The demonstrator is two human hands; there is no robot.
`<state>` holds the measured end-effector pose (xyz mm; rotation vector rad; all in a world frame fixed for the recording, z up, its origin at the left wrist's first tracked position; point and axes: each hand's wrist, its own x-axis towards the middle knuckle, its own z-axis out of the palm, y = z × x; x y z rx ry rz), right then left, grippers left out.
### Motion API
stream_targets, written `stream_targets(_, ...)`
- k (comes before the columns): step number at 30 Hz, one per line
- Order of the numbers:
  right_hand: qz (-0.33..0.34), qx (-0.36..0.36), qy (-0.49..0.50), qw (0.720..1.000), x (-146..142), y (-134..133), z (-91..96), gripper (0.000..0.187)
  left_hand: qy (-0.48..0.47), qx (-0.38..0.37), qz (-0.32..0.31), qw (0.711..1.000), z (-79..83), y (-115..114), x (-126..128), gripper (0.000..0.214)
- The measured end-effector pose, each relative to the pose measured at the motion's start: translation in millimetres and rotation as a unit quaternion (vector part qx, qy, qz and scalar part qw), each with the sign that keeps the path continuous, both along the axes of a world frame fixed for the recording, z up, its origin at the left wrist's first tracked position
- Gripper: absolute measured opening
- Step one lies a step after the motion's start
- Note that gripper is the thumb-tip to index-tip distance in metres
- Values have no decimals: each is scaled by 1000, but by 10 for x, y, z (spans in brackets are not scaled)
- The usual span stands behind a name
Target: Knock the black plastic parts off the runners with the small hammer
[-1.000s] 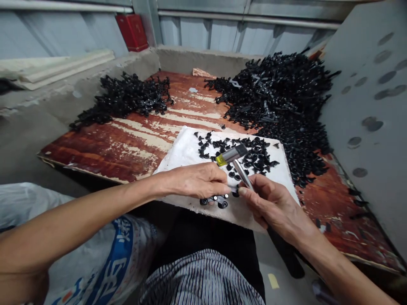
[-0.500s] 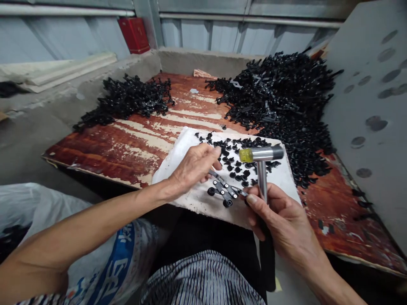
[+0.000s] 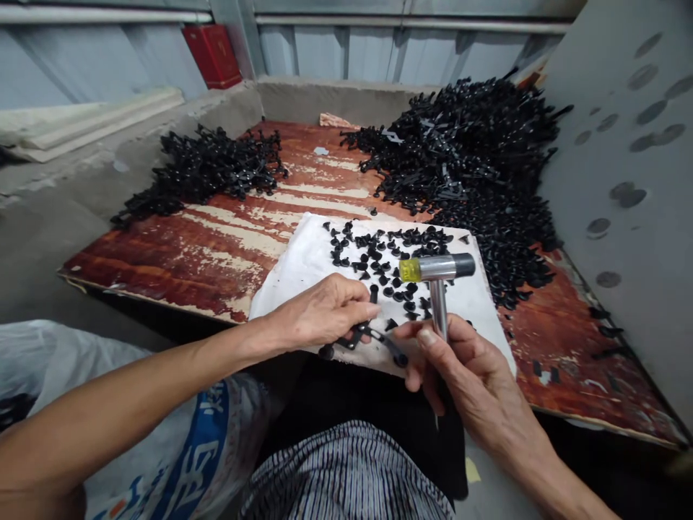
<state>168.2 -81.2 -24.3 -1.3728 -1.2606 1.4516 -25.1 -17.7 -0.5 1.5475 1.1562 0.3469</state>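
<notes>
My left hand [image 3: 330, 310] pinches a black jointed linkage [image 3: 354, 338] of crossed flat bars with round knobs at its ends. Close beside it, my right hand [image 3: 460, 361] is wrapped round the handle of a mallet [image 3: 437, 269], which stands upright with its head on top. The mallet head is metal, with one yellow face and one dark face. The right thumb and index finger are near the linkage; whether they touch it I cannot tell. Beneath both hands lies a white board [image 3: 292, 267], strewn with small black knobs [image 3: 398, 295] on short stems.
A large heap of black parts [image 3: 465, 144] rises at the back right, with a smaller heap [image 3: 216, 166] at the left. Both lie on a worn red-brown table [image 3: 243, 253]. A grey panel [image 3: 622, 217] stands at the right; a white sack [image 3: 206, 433] is at the lower left.
The linkage has turned and moved left and down, away from the right fingertips. My left hand has come down and closed on it. The mallet stays in my right hand.
</notes>
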Motion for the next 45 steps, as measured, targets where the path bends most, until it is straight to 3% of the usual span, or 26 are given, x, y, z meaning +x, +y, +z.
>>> stream_targets(5,14,-16,-38,999,92,24,-3,48,2,-60,-31,998,-17,-17,-101,28)
stream_targets(9,-11,32,-40,999,71,141,11,46,8,-61,-61,996,-23,-27,-104,31)
stream_targets(13,5,32,-24,999,61,179,58,42,-8,-63,-90,994,-45,-13,-127,28)
stream_targets(21,40,-11,-17,999,72,-4,72,45,-10,-104,-64,992,-101,-4,-188,30)
stream_targets(30,67,1,0,998,-35,283,2,44,-18,-111,-63,992,-125,-5,-196,29)
stream_targets(39,-52,44,112,991,103,57,-62,23,-11,-144,-69,987,-18,65,-73,21)
stream_targets(45,-100,42,133,985,144,-75,-214,27,-6,-151,-58,987,-37,59,-18,21)
